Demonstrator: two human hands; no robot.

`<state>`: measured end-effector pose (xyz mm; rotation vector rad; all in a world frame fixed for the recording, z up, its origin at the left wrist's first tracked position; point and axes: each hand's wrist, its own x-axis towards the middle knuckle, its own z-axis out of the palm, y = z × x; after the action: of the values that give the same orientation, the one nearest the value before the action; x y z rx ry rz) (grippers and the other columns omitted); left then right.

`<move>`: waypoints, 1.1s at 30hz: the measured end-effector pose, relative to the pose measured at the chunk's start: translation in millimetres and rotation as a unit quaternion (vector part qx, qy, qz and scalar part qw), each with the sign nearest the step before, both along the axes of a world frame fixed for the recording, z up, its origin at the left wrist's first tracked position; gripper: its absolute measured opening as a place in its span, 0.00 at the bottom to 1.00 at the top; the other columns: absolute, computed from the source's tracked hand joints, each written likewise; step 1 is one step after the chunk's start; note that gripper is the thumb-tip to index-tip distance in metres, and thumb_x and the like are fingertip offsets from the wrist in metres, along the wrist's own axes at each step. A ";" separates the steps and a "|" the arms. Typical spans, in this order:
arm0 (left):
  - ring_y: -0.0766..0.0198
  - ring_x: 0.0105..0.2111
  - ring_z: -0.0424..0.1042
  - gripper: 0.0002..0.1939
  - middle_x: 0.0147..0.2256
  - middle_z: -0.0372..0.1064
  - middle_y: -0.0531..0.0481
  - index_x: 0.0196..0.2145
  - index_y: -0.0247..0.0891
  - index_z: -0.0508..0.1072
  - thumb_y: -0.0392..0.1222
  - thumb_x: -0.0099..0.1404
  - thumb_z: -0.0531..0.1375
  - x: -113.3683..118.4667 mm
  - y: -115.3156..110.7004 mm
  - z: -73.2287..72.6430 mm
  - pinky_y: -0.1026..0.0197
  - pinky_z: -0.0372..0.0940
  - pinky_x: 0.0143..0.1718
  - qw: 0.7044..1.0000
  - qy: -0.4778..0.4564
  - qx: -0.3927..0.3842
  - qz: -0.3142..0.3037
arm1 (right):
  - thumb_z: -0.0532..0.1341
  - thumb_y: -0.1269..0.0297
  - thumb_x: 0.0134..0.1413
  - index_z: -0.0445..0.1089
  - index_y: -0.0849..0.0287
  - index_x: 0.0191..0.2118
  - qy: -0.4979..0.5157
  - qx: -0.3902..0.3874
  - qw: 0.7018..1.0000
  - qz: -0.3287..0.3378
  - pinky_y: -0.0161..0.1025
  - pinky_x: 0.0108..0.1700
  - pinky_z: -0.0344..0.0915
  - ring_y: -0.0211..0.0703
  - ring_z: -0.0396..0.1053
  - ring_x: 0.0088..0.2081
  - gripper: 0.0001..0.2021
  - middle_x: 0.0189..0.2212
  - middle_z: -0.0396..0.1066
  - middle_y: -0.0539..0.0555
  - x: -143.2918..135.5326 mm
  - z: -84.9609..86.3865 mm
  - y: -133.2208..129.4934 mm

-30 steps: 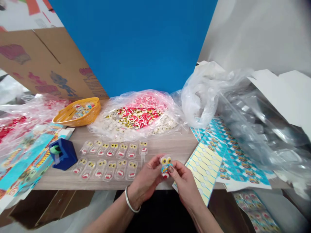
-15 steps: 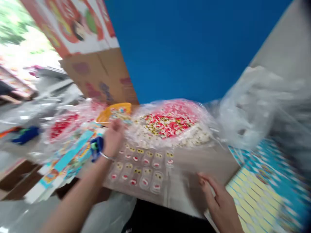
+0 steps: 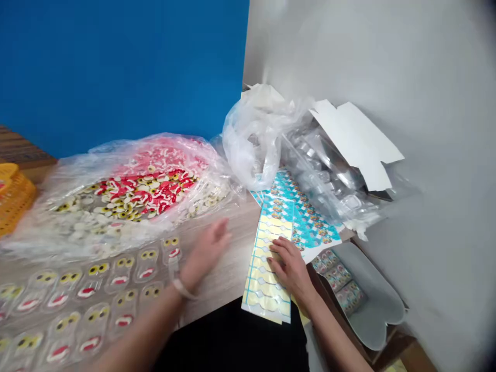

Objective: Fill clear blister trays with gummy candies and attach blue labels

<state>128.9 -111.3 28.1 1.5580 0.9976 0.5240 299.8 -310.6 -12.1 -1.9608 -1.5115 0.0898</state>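
My right hand (image 3: 290, 266) lies with its fingers apart on a yellow backing sheet (image 3: 267, 279) with cut-out shapes, at the table's front edge. My left hand (image 3: 207, 250), somewhat blurred, hovers over the bare wood with nothing visible in it; whether its fingers are apart is hard to make out. Left of it, clear plastic trays (image 3: 118, 269) stand in rows, each with two yellow eye pieces and a red-and-white mouth piece. Behind them a large clear bag (image 3: 89, 227) lies open, full of loose eye and mouth pieces (image 3: 155, 194).
An orange basket (image 3: 15, 199) sits at the far left. Blue printed sheets (image 3: 310, 222), a crumpled plastic bag (image 3: 251, 144), clear packaging (image 3: 321, 175) and white card (image 3: 356, 139) are at the right. Below them, a lined box (image 3: 372, 289) holds packed items. A blue panel (image 3: 124, 67) rises behind.
The view has swung to the right. My right hand has come onto the yellow sheet, and my left hand has left the area by the orange basket and moved right, past the trays.
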 end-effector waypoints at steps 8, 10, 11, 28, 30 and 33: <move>0.62 0.29 0.75 0.16 0.29 0.76 0.50 0.38 0.37 0.73 0.27 0.50 0.64 102.4 -24.4 -25.4 0.63 0.66 0.33 0.996 0.055 -0.059 -0.023 | 0.63 0.60 0.62 0.72 0.52 0.46 0.076 -0.018 0.997 0.025 0.53 0.53 0.66 0.54 0.70 0.51 0.09 0.46 0.75 0.57 10.7 10.8 -12.1; 0.64 0.25 0.72 0.14 0.23 0.71 0.56 0.35 0.38 0.72 0.27 0.49 0.64 96.7 -25.8 -24.2 0.64 0.64 0.29 0.996 0.052 -0.069 -0.029 | 0.61 0.61 0.64 0.71 0.53 0.47 0.115 -0.005 0.993 0.003 0.50 0.50 0.68 0.51 0.71 0.48 0.08 0.45 0.75 0.57 14.4 15.8 0.3; 0.65 0.24 0.71 0.14 0.22 0.70 0.57 0.35 0.38 0.72 0.27 0.50 0.64 91.9 -27.9 -22.3 0.65 0.63 0.29 0.996 0.043 -0.075 -0.031 | 0.60 0.62 0.64 0.70 0.53 0.48 0.129 0.011 0.992 -0.010 0.49 0.50 0.68 0.50 0.71 0.48 0.09 0.45 0.74 0.57 17.0 18.9 9.1; 0.62 0.32 0.74 0.08 0.31 0.78 0.49 0.34 0.37 0.78 0.40 0.55 0.65 55.5 -50.3 0.5 0.61 0.67 0.38 0.987 -0.107 -0.116 -0.021 | 0.57 0.68 0.65 0.72 0.55 0.44 0.136 0.089 0.986 0.025 0.48 0.51 0.68 0.48 0.71 0.48 0.07 0.44 0.74 0.59 7.0 33.3 61.8; 0.63 0.32 0.74 0.07 0.31 0.78 0.49 0.33 0.37 0.79 0.40 0.56 0.64 54.8 -51.2 2.7 0.61 0.67 0.38 0.988 -0.113 -0.104 -0.024 | 0.57 0.69 0.65 0.72 0.55 0.42 0.155 0.096 0.983 0.026 0.47 0.51 0.68 0.47 0.71 0.47 0.07 0.42 0.74 0.57 6.6 38.3 62.8; 0.64 0.32 0.73 0.07 0.31 0.77 0.51 0.34 0.37 0.78 0.40 0.57 0.65 54.9 -53.0 3.8 0.62 0.66 0.37 0.987 -0.121 -0.108 -0.014 | 0.57 0.68 0.64 0.72 0.54 0.37 0.231 0.105 0.967 0.009 0.43 0.47 0.67 0.45 0.71 0.42 0.07 0.37 0.73 0.54 5.3 45.6 66.0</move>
<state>183.7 -164.3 31.9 1.2803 0.8169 0.5507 305.1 -244.7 33.5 -1.6163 -1.1773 0.3542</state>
